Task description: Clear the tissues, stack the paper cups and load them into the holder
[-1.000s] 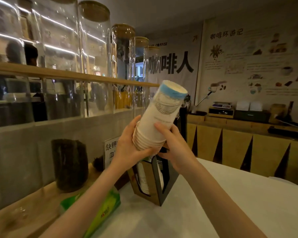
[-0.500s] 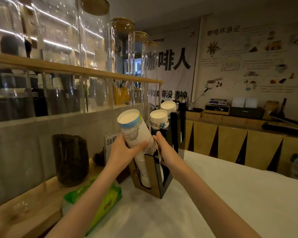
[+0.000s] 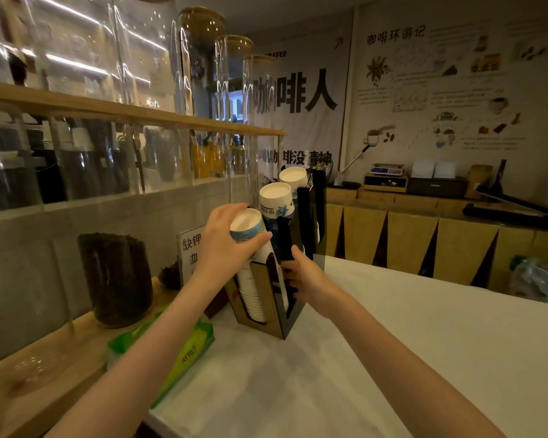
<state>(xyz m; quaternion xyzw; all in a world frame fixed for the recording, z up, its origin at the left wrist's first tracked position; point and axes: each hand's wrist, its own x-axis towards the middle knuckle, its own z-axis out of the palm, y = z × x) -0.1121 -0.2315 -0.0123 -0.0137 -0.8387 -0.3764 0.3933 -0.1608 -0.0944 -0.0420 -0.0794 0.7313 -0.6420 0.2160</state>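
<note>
Paper cup stack (image 3: 253, 267) should sink squarely into the black cup holder (image 3: 293, 314), left hand (image 3: 227, 245) clasping its top, right hand (image 3: 301, 273) gripping the holder's wall.

Left hand (image 3: 225, 245) around the cup stack (image 3: 250, 248) in the holder (image 3: 285, 314), right hand (image 3: 301, 273) against its side.

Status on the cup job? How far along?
Nearly done. Done: the white table shows no loose tissues; the cups are stacked; two stacks already stand in the black holder. In hand: left hand pushes the near cup stack down into the front slot, right hand steadies the holder. Left: seat that stack fully, let go.
</note>
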